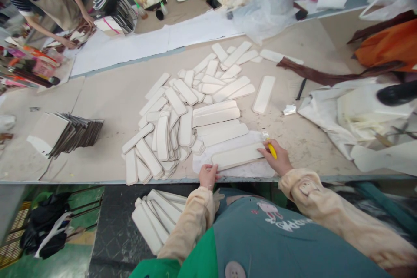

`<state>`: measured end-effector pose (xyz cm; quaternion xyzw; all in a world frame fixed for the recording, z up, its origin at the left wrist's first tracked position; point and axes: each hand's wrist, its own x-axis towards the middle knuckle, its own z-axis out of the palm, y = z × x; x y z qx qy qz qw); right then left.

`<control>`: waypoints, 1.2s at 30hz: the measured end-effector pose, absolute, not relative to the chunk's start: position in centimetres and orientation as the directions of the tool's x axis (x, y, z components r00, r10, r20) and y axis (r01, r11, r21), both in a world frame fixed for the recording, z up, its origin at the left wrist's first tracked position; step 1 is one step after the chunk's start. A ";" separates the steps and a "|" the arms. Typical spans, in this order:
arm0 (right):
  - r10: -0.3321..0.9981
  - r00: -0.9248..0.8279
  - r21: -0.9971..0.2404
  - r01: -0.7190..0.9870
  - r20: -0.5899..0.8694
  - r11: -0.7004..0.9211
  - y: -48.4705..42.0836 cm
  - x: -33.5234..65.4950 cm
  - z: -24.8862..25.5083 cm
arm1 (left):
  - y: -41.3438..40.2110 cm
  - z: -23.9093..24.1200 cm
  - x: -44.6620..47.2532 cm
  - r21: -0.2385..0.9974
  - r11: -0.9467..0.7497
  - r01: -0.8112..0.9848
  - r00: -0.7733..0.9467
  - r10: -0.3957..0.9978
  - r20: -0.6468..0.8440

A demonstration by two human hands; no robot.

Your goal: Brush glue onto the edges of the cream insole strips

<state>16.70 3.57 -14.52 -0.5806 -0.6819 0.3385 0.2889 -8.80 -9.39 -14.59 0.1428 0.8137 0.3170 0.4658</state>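
One pale, round-ended strip [239,156] lies flat on a white sheet [228,168] at the near edge of the table [107,95], directly in front of the person. The left hand [207,175] rests at the strip's near-left end, fingers loosely spread and pressing down rather than gripping. The right hand [275,156] sits at the strip's right end, closed around a yellow brush [271,147] whose tip meets that end.

Just beyond the strip lie three or four more of the same kind, side by side, and past them — left of and behind the strip — a large loose heap of strips [182,113] spreads over the table. Well left of the strip stands a fanned stack of dark-edged cards [68,132]. Below the table edge, left of the strip, another batch of pale strips [159,219] rests on a lower shelf. Far behind the strip, at the top left, another person's arms [70,21] work at a separate pile.

The strip looks light, thin and fairly stiff, like padded board; it would likely slide easily on the sheet, so pinning one end flat seems sensible. It is probably best lifted by its long edges or a rounded end — bending it in the middle might crease it.
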 end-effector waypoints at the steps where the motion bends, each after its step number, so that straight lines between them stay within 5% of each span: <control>1: 0.987 -0.159 -0.796 0.598 -0.001 0.095 3.5 16.7 -14.5 | -9.4 -14.7 -8.7 0.653 0.753 -0.084 -0.531 0.520 -0.668; 23: 0.982 -0.188 -0.798 0.594 -0.015 0.102 3.2 16.8 -14.4 | -8.2 -13.4 -8.2 0.744 0.563 -0.361 -0.561 0.506 -0.655; 36: 0.968 -0.240 -0.709 0.671 0.068 0.216 2.8 16.7 -13.9 | -7.9 -13.3 -9.1 0.751 0.590 -0.298 -0.565 0.525 -0.636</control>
